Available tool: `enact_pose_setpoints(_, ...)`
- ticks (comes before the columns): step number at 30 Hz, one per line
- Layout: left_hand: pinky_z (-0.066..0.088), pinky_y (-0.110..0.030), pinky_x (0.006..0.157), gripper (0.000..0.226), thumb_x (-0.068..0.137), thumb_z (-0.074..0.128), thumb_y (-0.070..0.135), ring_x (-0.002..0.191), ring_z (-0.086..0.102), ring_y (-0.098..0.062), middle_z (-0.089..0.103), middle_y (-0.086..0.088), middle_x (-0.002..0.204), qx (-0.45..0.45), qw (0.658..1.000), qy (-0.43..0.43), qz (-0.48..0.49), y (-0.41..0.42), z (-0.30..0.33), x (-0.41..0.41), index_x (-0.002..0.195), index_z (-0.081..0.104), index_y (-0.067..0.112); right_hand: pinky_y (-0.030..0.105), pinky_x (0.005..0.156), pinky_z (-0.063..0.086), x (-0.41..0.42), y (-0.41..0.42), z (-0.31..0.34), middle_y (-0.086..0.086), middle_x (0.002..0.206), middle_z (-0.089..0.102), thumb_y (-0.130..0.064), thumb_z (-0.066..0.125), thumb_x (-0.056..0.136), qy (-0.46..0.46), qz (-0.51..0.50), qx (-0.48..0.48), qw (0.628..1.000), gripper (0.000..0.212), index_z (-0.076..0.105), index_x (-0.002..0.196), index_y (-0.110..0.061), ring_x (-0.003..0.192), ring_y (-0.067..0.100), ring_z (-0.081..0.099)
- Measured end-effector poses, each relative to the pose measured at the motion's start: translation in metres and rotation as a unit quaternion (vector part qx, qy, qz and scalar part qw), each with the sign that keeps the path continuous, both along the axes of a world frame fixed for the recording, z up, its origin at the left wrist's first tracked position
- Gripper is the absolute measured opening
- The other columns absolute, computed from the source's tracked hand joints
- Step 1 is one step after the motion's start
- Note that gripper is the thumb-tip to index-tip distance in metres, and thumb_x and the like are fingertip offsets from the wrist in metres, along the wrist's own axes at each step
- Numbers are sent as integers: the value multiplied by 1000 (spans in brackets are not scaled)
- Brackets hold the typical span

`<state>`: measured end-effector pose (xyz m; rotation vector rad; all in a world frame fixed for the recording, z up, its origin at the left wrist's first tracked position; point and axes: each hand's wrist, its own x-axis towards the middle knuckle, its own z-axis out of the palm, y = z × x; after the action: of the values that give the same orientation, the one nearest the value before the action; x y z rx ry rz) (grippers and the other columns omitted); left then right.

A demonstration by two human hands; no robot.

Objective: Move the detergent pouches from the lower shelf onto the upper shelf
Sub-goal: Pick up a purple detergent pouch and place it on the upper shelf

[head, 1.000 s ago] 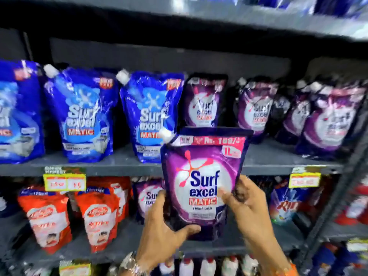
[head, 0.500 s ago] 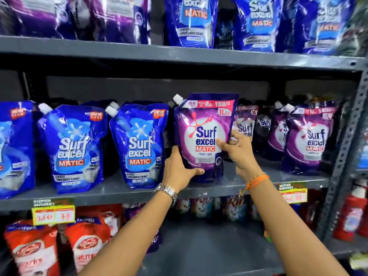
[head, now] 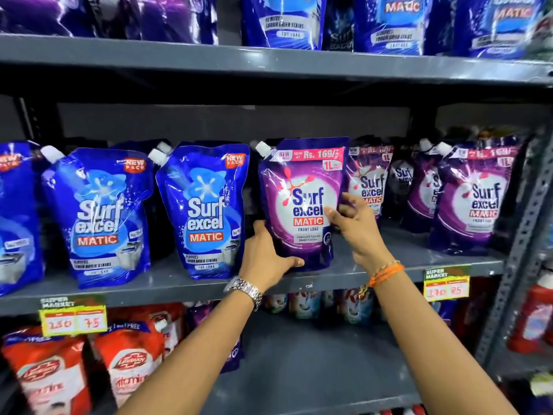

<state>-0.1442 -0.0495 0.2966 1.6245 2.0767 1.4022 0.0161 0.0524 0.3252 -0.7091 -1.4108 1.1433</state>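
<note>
A purple Surf Excel Matic pouch (head: 302, 202) with a white spout stands upright on the middle shelf (head: 167, 283), between the blue pouches and the other purple ones. My left hand (head: 264, 259) grips its lower left edge, thumb under the base. My right hand (head: 356, 223) touches its right side with the fingers loosely spread. On the lower shelf (head: 299, 363) another purple pouch (head: 233, 354) shows behind my left forearm, mostly hidden.
Blue Surf Excel pouches (head: 206, 211) stand to the left and purple ones (head: 475, 202) to the right on the middle shelf. Red Lifebuoy pouches (head: 128, 363) fill the lower left. A slotted steel upright (head: 523, 244) runs down the right. The top shelf holds more pouches.
The purple pouch rose from in front of the lower shelf onto the middle shelf and now stands there. My right hand's grip has loosened. The view tilted upward.
</note>
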Motion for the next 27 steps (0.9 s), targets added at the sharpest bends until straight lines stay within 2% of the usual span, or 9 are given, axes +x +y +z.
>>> enact_pose_setpoints(4, 50, -30, 106, 106, 63, 92, 29, 122, 60, -12, 62, 0, 131, 69, 997, -20, -18, -40, -15, -14, 149, 31, 19, 33, 97, 49, 11, -21, -17, 11, 139, 55, -13, 76, 85, 31, -63, 22, 997, 69, 38, 142, -16, 124, 23, 57)
enact_pose_setpoints(7, 52, -15, 94, 76, 66, 91, 21, 105, 68, 1, 70, 12, 114, 131, 989, -52, -50, -82, -48, -25, 133, 54, 24, 15, 81, 53, 10, -56, -43, 6, 132, 57, -8, 75, 85, 100, -160, 73, 979, 60, 43, 136, -11, 108, 14, 61)
enact_pose_setpoints(10, 59, -26, 87, 51, 65, 90, 17, 92, 74, -5, 76, 11, 95, 109, 991, -65, -36, -113, -109, -47, 108, 66, 30, 11, 73, 49, -1, -88, -81, 6, 109, 61, -2, 71, 87, 180, -256, 116, 943, 38, 49, 116, -10, 83, -1, 60)
enact_pose_setpoints(14, 59, -35, 90, 53, 65, 90, 19, 96, 73, -9, 75, 13, 97, 27, 992, -122, 33, -122, -208, -90, 101, 61, 43, 10, 66, 46, -33, -107, -151, -19, 76, 64, 5, 69, 86, 205, -286, 89, 932, 36, 48, 93, -24, 66, -7, 56)
enact_pose_setpoints(16, 54, -33, 98, 64, 66, 91, 19, 113, 68, -17, 70, 9, 115, -18, 986, -150, 64, -118, -250, -108, 113, 56, 43, 7, 62, 44, -60, -106, -194, -25, 66, 63, 7, 68, 86, 185, -256, 37, 948, 37, 47, 88, -24, 60, -7, 54)
enact_pose_setpoints(20, 33, -42, 120, 105, 67, 89, 23, 145, 38, -25, 40, -11, 155, -125, 975, -168, 71, -86, -301, -138, 151, 29, 6, 8, 67, 48, -116, -82, -271, -17, 66, 63, 10, 67, 86, 53, -103, -73, 991, 34, 53, 93, -20, 61, -6, 55)
enact_pose_setpoints(22, 25, -41, 124, 115, 66, 90, 18, 149, 30, -26, 30, -13, 161, -127, 970, -191, 77, -65, -312, -151, 154, 18, 4, 13, 71, 51, -145, -59, -294, 0, 85, 64, 12, 67, 85, -19, -7, -116, 993, 35, 55, 103, -15, 69, -3, 60)
enact_pose_setpoints(24, 26, -36, 122, 118, 64, 90, 7, 146, 34, -25, 32, -16, 158, -112, 966, -212, 96, -46, -319, -164, 154, 14, 2, 24, 86, 53, -170, -37, -307, 13, 113, 59, 8, 69, 85, -81, 58, -153, 983, 46, 51, 124, -8, 93, 9, 62)
enact_pose_setpoints(27, 30, -35, 119, 121, 64, 91, 10, 142, 40, -25, 38, -17, 154, -120, 963, -219, 97, -26, -330, -183, 153, 11, 1, 46, 109, 45, -194, -16, -312, 7, 139, 55, 0, 70, 86, -104, 135, -168, 971, 58, 48, 138, -12, 128, 24, 52)
